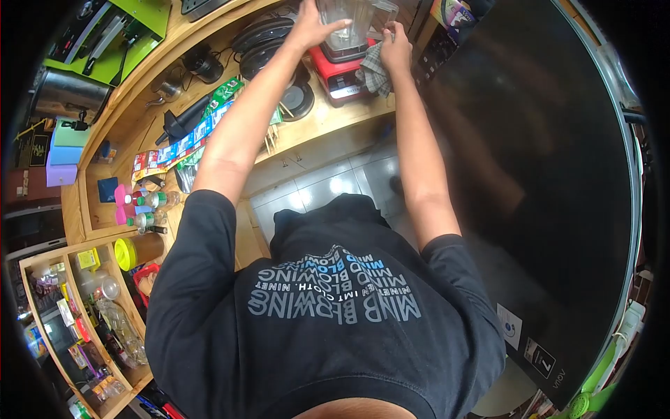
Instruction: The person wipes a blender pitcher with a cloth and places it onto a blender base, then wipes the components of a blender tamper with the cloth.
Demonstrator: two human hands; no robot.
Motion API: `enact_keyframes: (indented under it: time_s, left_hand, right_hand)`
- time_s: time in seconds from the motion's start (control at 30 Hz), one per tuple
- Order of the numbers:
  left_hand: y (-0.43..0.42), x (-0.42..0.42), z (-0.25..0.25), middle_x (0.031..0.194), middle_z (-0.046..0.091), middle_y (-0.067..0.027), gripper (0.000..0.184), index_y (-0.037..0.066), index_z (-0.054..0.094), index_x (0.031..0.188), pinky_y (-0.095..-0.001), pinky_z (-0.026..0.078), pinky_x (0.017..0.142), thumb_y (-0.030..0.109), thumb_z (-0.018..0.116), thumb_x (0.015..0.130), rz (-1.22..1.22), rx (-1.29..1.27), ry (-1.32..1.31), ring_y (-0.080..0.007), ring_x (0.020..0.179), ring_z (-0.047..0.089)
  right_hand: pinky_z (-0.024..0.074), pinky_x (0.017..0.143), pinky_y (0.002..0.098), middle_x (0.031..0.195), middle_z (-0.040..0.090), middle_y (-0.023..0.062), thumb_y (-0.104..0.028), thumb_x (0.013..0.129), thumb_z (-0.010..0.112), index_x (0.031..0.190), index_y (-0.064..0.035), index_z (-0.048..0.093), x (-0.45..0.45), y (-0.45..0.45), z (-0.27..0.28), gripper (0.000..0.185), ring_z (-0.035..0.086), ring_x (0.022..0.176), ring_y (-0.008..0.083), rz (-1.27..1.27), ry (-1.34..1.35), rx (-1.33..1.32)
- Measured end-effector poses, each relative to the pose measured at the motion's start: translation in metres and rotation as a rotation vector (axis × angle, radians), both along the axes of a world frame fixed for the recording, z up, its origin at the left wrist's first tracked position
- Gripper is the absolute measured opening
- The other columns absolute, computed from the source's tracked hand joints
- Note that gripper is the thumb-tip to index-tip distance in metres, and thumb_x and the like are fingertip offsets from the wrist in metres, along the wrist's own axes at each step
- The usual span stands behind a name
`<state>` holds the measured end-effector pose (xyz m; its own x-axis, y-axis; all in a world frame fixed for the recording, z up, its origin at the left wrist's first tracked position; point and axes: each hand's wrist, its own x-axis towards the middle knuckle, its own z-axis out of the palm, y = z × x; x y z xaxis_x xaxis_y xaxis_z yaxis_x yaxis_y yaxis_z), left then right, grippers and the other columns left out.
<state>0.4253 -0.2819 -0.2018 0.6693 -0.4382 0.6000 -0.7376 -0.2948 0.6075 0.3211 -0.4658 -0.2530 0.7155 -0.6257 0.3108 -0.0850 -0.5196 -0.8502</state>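
Observation:
A blender with a red base (340,78) and a clear jar (343,31) stands on the wooden shelf at the top of the view. My left hand (312,29) grips the jar's left side, its thumb stretched across the front; the other fingertips are partly hidden. On the other side, my right hand (396,50) is closed on a grey checkered cloth (375,71), which hangs down against the right side of the red base. The fingers of that hand are close to the jar's handle; whether they touch it, I cannot tell.
Black pan lids (262,52) and a dark round pan (299,100) sit left of the blender. Colourful sachet strips (185,145) and bottles (146,221) lie farther left along the shelf. A tall dark refrigerator (530,174) stands close on the right.

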Motion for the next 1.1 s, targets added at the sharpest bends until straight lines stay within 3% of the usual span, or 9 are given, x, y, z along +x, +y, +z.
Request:
enact_keyframes:
  time_s: [0.1, 0.13, 0.23, 0.4, 0.53, 0.7, 0.8, 1.0, 1.1]
  left_hand:
    - [0.005, -0.006, 0.035, 0.154, 0.026, -0.0332, 0.141, -0.003, -0.011, 0.153, -0.0402, 0.030, 0.117, 0.034, 0.093, 0.065, -0.113, -0.197, 0.262, -0.0371, 0.142, 0.033]
    - [0.005, 0.016, 0.029, 0.154, 0.024, -0.0326, 0.141, -0.004, -0.010, 0.153, -0.0394, 0.029, 0.117, 0.035, 0.093, 0.065, -0.044, -0.060, 0.034, -0.0350, 0.143, 0.032]
    - [0.004, 0.026, 0.033, 0.155, 0.022, -0.0322, 0.141, -0.005, -0.010, 0.152, -0.0389, 0.029, 0.117, 0.036, 0.093, 0.065, -0.152, 0.019, 0.004, -0.0350, 0.143, 0.030]
    - [0.001, 0.009, 0.055, 0.143, 0.045, -0.0253, 0.134, 0.000, -0.002, 0.154, -0.0401, 0.034, 0.114, 0.027, 0.094, 0.064, -0.353, -0.089, 0.322, -0.0299, 0.136, 0.043]
    - [-0.011, 0.029, 0.053, 0.146, 0.041, -0.0227, 0.126, 0.001, 0.013, 0.152, -0.0398, 0.035, 0.113, 0.028, 0.096, 0.061, -0.203, -0.035, -0.051, -0.0292, 0.136, 0.042]
    - [-0.005, 0.036, 0.060, 0.147, 0.038, -0.0226, 0.127, -0.001, 0.017, 0.150, -0.0401, 0.034, 0.114, 0.031, 0.098, 0.056, -0.290, -0.150, 0.132, -0.0294, 0.137, 0.039]
    - [0.000, 0.038, 0.061, 0.146, 0.038, -0.0236, 0.128, -0.003, 0.018, 0.148, -0.0398, 0.033, 0.114, 0.032, 0.098, 0.055, -0.205, -0.142, 0.078, -0.0300, 0.137, 0.039]
    - [0.002, 0.034, 0.062, 0.145, 0.038, -0.0248, 0.126, -0.004, 0.018, 0.147, -0.0398, 0.033, 0.115, 0.033, 0.098, 0.056, -0.165, -0.151, 0.059, -0.0312, 0.137, 0.037]
    - [0.004, 0.028, 0.062, 0.145, 0.037, -0.0251, 0.126, -0.004, 0.018, 0.147, -0.0398, 0.032, 0.115, 0.033, 0.097, 0.056, -0.156, -0.134, 0.082, -0.0308, 0.138, 0.037]
  right_hand:
    - [0.0505, 0.087, 0.0521, 0.109, 0.070, 0.0178, -0.028, 0.099, 0.053, 0.119, -0.0206, 0.057, -0.008, 0.006, 0.010, 0.022, 0.065, 0.104, 0.0426, -0.035, 0.089, -0.025]
    - [0.0505, 0.086, 0.0525, 0.107, 0.070, 0.0185, -0.028, 0.099, 0.053, 0.119, -0.0202, 0.057, -0.008, 0.007, 0.012, 0.021, 0.065, 0.103, 0.0432, -0.046, 0.105, -0.042]
    - [0.0504, 0.085, 0.0533, 0.104, 0.070, 0.0195, -0.027, 0.099, 0.052, 0.117, -0.0194, 0.056, -0.007, 0.010, 0.015, 0.020, 0.065, 0.102, 0.0443, -0.053, 0.121, -0.050]
    - [0.0502, 0.084, 0.0525, 0.101, 0.071, 0.0191, -0.025, 0.099, 0.052, 0.117, -0.0180, 0.056, -0.006, 0.007, 0.009, 0.019, 0.066, 0.100, 0.0437, -0.069, 0.133, -0.077]
    - [0.0503, 0.084, 0.0504, 0.101, 0.071, 0.0185, -0.023, 0.098, 0.054, 0.117, -0.0165, 0.057, 0.005, 0.000, 0.010, 0.020, 0.066, 0.100, 0.0420, -0.050, 0.041, -0.020]
    - [0.0503, 0.085, 0.0500, 0.103, 0.071, 0.0187, -0.022, 0.097, 0.055, 0.118, -0.0153, 0.058, 0.013, 0.000, 0.016, 0.022, 0.066, 0.101, 0.0419, -0.047, -0.058, -0.043]
    - [0.0491, 0.092, 0.0414, 0.108, 0.073, 0.0094, -0.018, 0.098, 0.055, 0.116, -0.0095, 0.060, 0.020, 0.002, 0.023, 0.021, 0.067, 0.107, 0.0324, -0.064, -0.055, -0.050]
    - [0.0489, 0.092, 0.0416, 0.108, 0.073, 0.0110, -0.016, 0.098, 0.055, 0.117, -0.0087, 0.060, 0.015, 0.004, 0.032, 0.021, 0.066, 0.108, 0.0328, -0.040, -0.025, -0.056]
    - [0.0504, 0.086, 0.0498, 0.105, 0.071, 0.0194, -0.021, 0.097, 0.055, 0.120, -0.0147, 0.058, 0.013, 0.001, 0.028, 0.023, 0.065, 0.102, 0.0420, -0.023, -0.086, -0.089]
